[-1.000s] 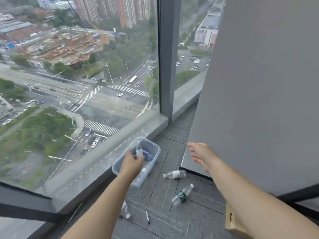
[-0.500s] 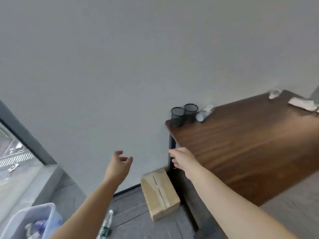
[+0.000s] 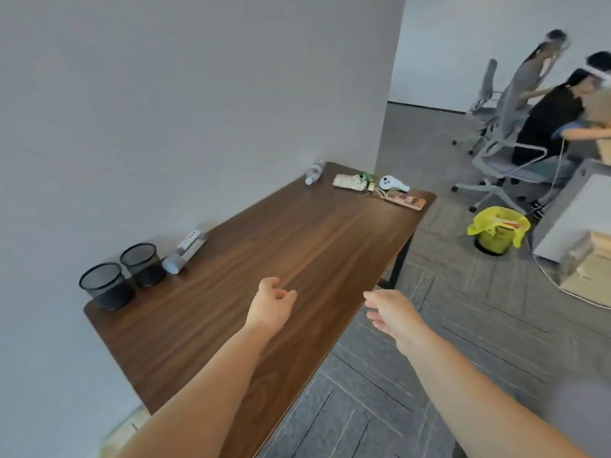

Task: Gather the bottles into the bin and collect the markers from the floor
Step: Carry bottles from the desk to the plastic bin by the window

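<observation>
Head camera looks down on a long brown desk point(image 3: 314, 252) that stands along a grey wall point(image 3: 165, 94). The left hand point(image 3: 271, 302) is held out above the near part of the desk. Its fingers point(image 3: 287, 295) are loosely curled and hold nothing. The right hand point(image 3: 393, 314) is held out beside it, over the right edge of the desk, apart from the left hand. Its fingers point(image 3: 373, 301) are loose and hold nothing too.

One clear bottle point(image 3: 313, 173) lies on its side at the far end of the desk, close to the wall and well away from both hands. Right of the bottle lie a crumpled pale bag point(image 3: 348, 180), a white gadget point(image 3: 391, 183) and a flat brown thing point(image 3: 406, 199).

At the near left corner of the desk two black mesh cups point(image 3: 105, 285) stand side by side. A grey and white thing point(image 3: 185, 247) lies just past them by the wall; it is too blurry to say what it is.

Grey carpet floor point(image 3: 463, 325) is on the right. A bucket with a yellow bag point(image 3: 497, 229) stands on it past the far end of the desk. Far off on the right, people point(image 3: 549, 127) sit by grey office chairs point(image 3: 506, 140). A cardboard box point(image 3: 127, 428) shows on the floor at the near end of the desk.
</observation>
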Motion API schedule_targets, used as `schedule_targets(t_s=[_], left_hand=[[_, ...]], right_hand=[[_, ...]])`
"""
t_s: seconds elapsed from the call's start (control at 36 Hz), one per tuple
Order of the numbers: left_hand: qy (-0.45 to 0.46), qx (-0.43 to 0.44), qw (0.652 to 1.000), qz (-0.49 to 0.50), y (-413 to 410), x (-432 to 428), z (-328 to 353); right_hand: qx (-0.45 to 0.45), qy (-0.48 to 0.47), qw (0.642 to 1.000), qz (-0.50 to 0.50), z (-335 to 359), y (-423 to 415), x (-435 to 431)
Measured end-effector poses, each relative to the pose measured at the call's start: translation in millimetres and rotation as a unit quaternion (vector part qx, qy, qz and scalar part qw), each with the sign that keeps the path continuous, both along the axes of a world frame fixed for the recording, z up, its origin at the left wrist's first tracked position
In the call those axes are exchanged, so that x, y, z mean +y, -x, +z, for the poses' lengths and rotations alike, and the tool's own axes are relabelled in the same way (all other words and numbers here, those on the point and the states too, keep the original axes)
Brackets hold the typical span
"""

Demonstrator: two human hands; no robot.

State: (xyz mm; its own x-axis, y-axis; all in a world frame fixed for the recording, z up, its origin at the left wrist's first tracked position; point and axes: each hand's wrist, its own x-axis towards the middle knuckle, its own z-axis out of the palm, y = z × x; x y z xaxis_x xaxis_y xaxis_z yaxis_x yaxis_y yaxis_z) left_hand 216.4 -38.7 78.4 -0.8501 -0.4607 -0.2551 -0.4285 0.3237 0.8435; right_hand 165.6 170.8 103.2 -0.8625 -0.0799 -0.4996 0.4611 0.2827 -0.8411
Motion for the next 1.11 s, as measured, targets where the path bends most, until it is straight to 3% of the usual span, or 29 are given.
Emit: schedule_targets(t_s=[0.28, 0.56, 0.78, 0.97, 1.11], left_hand=[[-0.001, 0.004, 1.000, -0.005, 168, 7, -10], [-0.008, -0.003, 0.997, 0.081, 351, -49, -27], [0.020, -0.041, 0.988, 0.149, 413, -82, -42], [0.043, -0.071, 0.967, 0.240, 463, -100, -63], [0.034, -0.077, 0.938, 0.337, 510, -100, -71]], right_hand=[[-0.006, 0.002, 1.000, -0.021, -20, 149, 24], [-0.007, -0.040, 0.997, 0.065, -21, 370, -30], [0.035, -0.099, 0.984, 0.145, -32, 511, -84], [0.139, -0.200, 0.915, 0.322, -60, 621, -155], [0.246, -0.286, 0.812, 0.445, -86, 706, -194]])
